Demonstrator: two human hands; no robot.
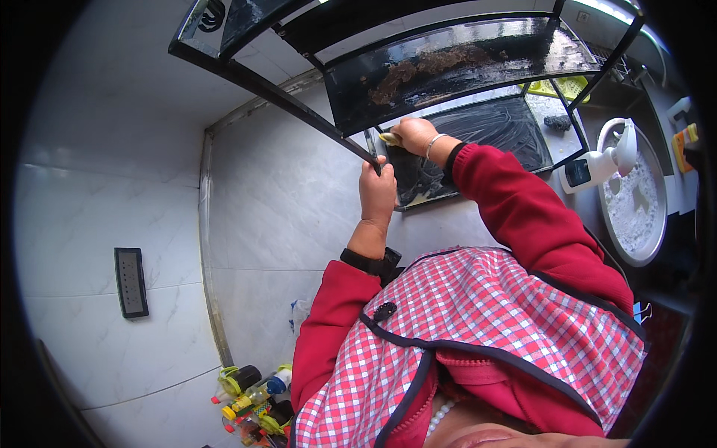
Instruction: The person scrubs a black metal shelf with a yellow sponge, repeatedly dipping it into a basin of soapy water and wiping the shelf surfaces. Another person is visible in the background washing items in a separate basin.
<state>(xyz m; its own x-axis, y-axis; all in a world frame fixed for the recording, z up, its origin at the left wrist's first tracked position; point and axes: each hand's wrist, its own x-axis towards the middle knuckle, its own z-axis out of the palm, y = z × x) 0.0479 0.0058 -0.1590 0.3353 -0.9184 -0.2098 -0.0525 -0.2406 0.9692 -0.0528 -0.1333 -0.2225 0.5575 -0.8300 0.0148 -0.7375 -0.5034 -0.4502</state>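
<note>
My left hand [378, 187] is closed around a thin black metal post [369, 147] of a multi-tier shelf rack. Just to its right, my right hand [415, 136] grips a small yellowish sponge [390, 139] near the left end of the rack's lowest shelf [493, 129]. That shelf is black, with whitish smears and streaks across it. Above it, the middle shelf [442, 70] is glossy and wet, with a brown stained patch along it. A dark steel-wool scourer [557, 123] lies on the wet surface beyond the lowest shelf's right end.
At the right, a metal basin [633, 207] holds foamy water beside a white spray bottle [588, 171] and a sink [644, 112]. A yellow-green plastic rack [560, 88] lies behind. Several bottles [255, 395] stand at lower left; a power strip [131, 283] is on the tiled wall.
</note>
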